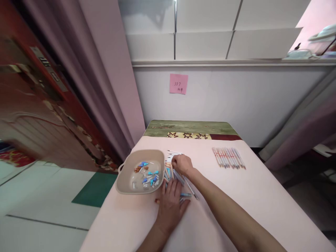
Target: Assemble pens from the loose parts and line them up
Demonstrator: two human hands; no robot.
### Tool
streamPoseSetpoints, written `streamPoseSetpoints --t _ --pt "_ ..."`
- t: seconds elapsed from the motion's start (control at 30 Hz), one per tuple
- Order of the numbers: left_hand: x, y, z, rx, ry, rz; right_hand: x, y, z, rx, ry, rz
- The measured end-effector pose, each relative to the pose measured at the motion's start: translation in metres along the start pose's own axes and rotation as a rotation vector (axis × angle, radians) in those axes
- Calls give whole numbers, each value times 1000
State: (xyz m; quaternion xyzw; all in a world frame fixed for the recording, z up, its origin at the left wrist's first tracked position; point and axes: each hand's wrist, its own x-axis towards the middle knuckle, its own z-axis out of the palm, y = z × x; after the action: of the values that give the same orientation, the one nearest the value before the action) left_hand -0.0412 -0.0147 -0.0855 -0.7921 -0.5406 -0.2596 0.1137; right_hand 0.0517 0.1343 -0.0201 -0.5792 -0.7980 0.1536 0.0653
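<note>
My left hand (172,199) lies with its fingers stretched out over a pile of pen parts (168,171), beside the basin's right side. Just beyond it, my right hand (183,163) is closed at the far end of the pile, near several thin white refills (172,154); whatever its fingers hold is hidden. A long thin refill (191,189) slants out from under my right wrist. A beige basin (122,187) to the left contains small blue, brown, white and clear pieces (151,178).
A row of assembled-looking pens (228,157) lies on the right part of the pink-covered table (223,203). Behind the table stands a white wall with a pink note (179,84). A purple curtain (105,77) and a red door (39,87) are at the left.
</note>
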Motion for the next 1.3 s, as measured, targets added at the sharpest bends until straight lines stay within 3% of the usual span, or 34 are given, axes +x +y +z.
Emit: streamPoseSetpoints --t 0.3,0.53,1.07,1.2,1.3 --pt "4 4 -9 -142 11 4 18 -17 -5 -111 -125 -27" --pt "4 5 -10 -212 -22 -18 15 -33 0 -134 -109 13" --pt "3 6 -10 -188 -62 -5 21 -41 11 -45 -133 141" --pt "3 5 -11 -182 -69 -1 20 -35 -1 46 -64 161" --pt "2 5 -12 -180 -65 5 8 -15 -18 129 24 152"
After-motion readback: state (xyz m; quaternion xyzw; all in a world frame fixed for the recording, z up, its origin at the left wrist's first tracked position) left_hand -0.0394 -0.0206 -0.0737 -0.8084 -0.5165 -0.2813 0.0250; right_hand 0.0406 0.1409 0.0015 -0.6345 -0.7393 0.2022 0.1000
